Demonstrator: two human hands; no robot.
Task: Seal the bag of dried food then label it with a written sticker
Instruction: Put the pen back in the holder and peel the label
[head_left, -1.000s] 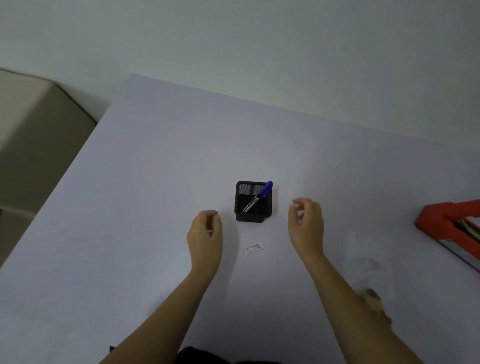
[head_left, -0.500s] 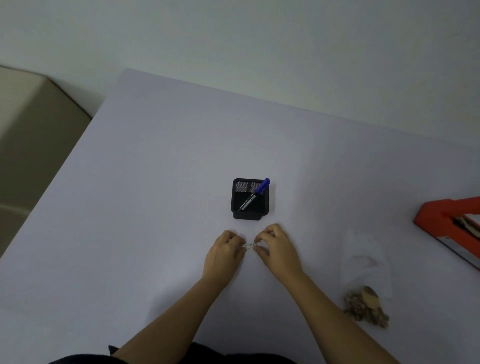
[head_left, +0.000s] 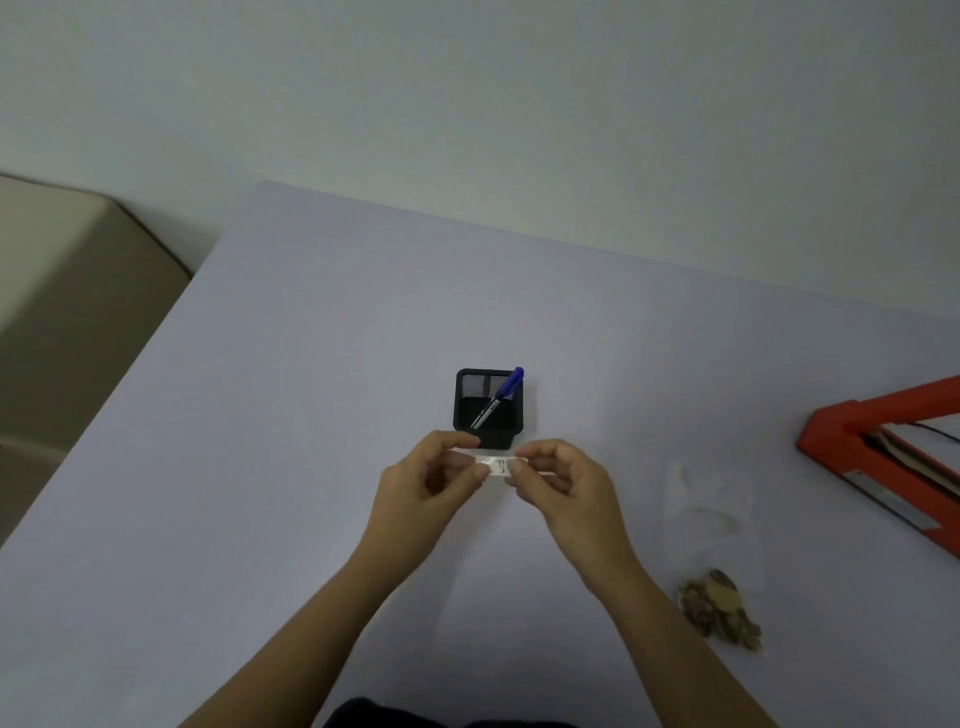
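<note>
A small white sticker (head_left: 497, 465) with dark writing on it is held up above the table, just in front of the pen holder. My left hand (head_left: 426, 486) pinches its left end and my right hand (head_left: 563, 486) pinches its right end. The clear plastic bag (head_left: 709, 525) lies flat on the table to the right of my right arm, with brown dried food (head_left: 719, 613) gathered at its near end. Whether the bag's top is sealed cannot be made out.
A black mesh pen holder (head_left: 488, 408) stands behind my hands with a blue-capped marker (head_left: 501, 395) leaning in it. A red tray (head_left: 883, 457) holding papers sits at the right edge of the pale table (head_left: 260, 441). A beige cabinet (head_left: 67, 291) stands left of the table.
Both hands came together over the sticker that lay on the table, pinched it and lifted it off the surface. The bag and the pen holder have not moved.
</note>
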